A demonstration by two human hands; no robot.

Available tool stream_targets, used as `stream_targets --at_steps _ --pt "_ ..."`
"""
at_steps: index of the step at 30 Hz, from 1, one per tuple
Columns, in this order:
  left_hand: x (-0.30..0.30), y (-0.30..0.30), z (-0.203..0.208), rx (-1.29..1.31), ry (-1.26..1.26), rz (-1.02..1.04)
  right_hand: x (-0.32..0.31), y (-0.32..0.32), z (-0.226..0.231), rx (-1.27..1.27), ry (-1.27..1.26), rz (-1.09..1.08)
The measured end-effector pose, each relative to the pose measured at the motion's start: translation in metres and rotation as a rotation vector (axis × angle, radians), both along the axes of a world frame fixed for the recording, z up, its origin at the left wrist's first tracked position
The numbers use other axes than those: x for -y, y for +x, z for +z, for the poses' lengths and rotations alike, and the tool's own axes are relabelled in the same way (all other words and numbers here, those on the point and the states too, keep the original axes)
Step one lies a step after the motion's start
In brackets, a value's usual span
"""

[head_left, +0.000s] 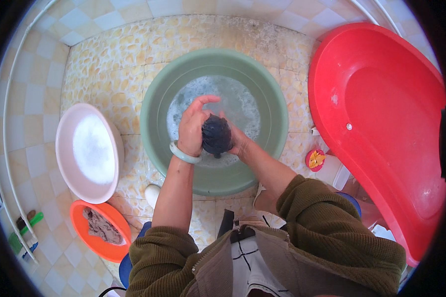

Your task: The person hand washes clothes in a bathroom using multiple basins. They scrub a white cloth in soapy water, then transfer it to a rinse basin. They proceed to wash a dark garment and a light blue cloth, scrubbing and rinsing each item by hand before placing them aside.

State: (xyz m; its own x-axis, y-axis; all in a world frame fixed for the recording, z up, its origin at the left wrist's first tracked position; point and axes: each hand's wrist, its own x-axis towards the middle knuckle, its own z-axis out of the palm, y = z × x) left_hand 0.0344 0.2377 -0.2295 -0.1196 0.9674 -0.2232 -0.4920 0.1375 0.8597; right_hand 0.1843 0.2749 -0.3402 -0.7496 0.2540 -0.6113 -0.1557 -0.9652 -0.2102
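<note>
A bunched, dark wet cloth [216, 134] is pressed between my two hands above the soapy water [233, 99] in a large green basin [213, 185]. My left hand [191, 128], with a pale bangle at the wrist, grips the cloth from its left side, the index finger reaching out past it. From the right, my right hand [239, 139] closes on the same bundle; most of its fingers are hidden behind the cloth. What kind of garment it is I cannot tell.
At left stand a pale pink basin [118, 153] of white suds and an orange basin [76, 218] holding a brown cloth [101, 226]. A big red tub [381, 99] leans along the right, near a translucent container [332, 172]. Brushes [27, 230] hang by the left wall.
</note>
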Motion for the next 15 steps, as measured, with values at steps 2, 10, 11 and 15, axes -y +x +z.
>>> stream_targets --at_steps 2,10,11,15 --pt "0.002 -0.002 0.002 -0.012 0.007 -0.025 0.011 -0.002 0.015 -0.020 -0.037 -0.094" --pt "0.004 0.016 0.012 -0.594 0.323 0.084 -0.025 -0.006 0.066 0.075 0.275 -0.313" --pt "0.007 0.013 0.002 -0.737 0.224 0.153 -0.033 -0.001 0.078 0.181 0.285 -0.283" --pt "0.017 0.029 0.005 0.334 -0.216 0.070 -0.078 0.002 0.088 0.235 0.791 -0.211"
